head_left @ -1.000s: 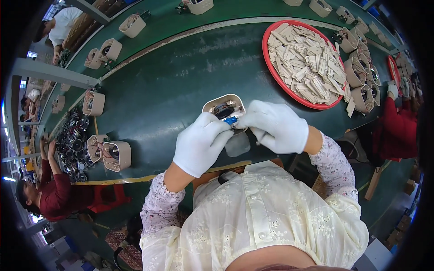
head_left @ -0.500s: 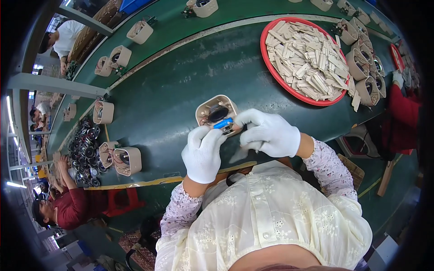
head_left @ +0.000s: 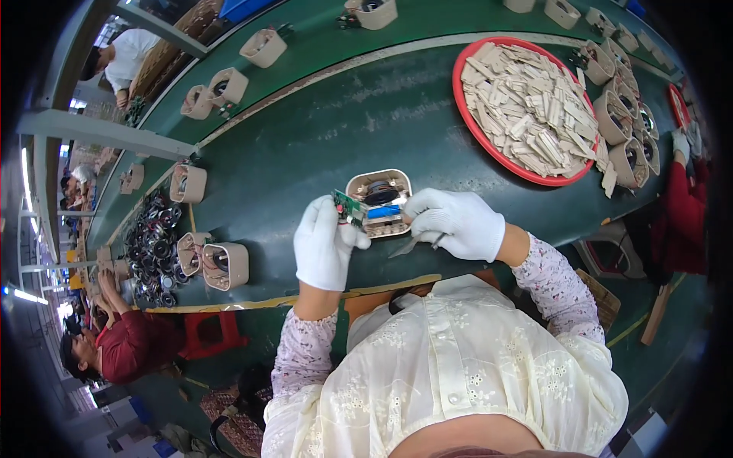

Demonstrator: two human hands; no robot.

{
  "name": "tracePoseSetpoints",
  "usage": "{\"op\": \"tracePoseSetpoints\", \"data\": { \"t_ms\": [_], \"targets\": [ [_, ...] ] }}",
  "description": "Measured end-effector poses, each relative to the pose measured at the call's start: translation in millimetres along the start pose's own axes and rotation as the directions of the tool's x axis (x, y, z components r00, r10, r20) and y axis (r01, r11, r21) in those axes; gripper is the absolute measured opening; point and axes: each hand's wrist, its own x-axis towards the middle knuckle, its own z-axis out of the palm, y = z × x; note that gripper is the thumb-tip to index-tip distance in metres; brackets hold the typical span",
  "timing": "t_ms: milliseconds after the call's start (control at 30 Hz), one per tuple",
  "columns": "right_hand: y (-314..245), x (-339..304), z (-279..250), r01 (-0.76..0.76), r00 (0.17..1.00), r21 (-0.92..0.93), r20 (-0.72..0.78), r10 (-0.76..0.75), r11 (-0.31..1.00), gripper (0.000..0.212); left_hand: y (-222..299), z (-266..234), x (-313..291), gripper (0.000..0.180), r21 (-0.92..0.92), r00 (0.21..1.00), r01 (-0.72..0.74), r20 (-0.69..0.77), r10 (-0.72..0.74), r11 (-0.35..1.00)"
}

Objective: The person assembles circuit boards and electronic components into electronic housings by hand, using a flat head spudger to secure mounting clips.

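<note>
On the green bench in front of me stands a beige speaker housing (head_left: 389, 228), its hollow side up. Inside it sit a round black speaker (head_left: 379, 191) and a blue cylindrical battery (head_left: 383, 211). My left hand (head_left: 324, 246), in a white glove, is closed on a small green circuit board (head_left: 349, 208) tilted at the housing's left side. My right hand (head_left: 460, 224), gloved too, has its fingers closed at the housing's right rim. A thin, pale pointed thing (head_left: 403, 248) sticks out below those fingers; its kind I cannot make out.
A red round tray (head_left: 460, 99) heaped with beige plastic strips (head_left: 527, 111) stands at the far right, beside several stacked housings (head_left: 628, 162). To the left lie a pile of black speakers (head_left: 155, 246) and two housings (head_left: 227, 267). Co-workers sit at both sides.
My left hand has moved from the battery to the circuit board, which is now raised at the housing's left. The battery lies level across the housing. My right hand stays at the right rim.
</note>
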Motion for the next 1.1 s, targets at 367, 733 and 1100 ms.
{"op": "tracePoseSetpoints", "data": {
  "t_ms": [367, 733, 1100],
  "targets": [
    [-4.8, 1.5, -1.1, -0.008, 1.0, 0.022, -0.022, 0.009, 1.0, 0.012, -24.2, -39.4, 16.4, 0.021, -0.633, 0.974, 0.224, 0.117, -0.195, 0.741],
    [-8.7, -0.7, 2.2, -0.028, 1.0, 0.03, -0.008, 0.028, 0.999, 0.009, -24.0, -29.7, 7.9, 0.018, -0.623, 0.989, 0.065, -0.063, -0.133, 0.779],
    [-26.4, -1.6, -33.2, -0.341, 0.914, 0.346, -0.094, 0.394, 0.874, 0.012, -0.9, -23.0, -23.1, 0.036, 0.668, 0.698, -0.709, 0.623, 0.353, 0.225]
  ]
}}
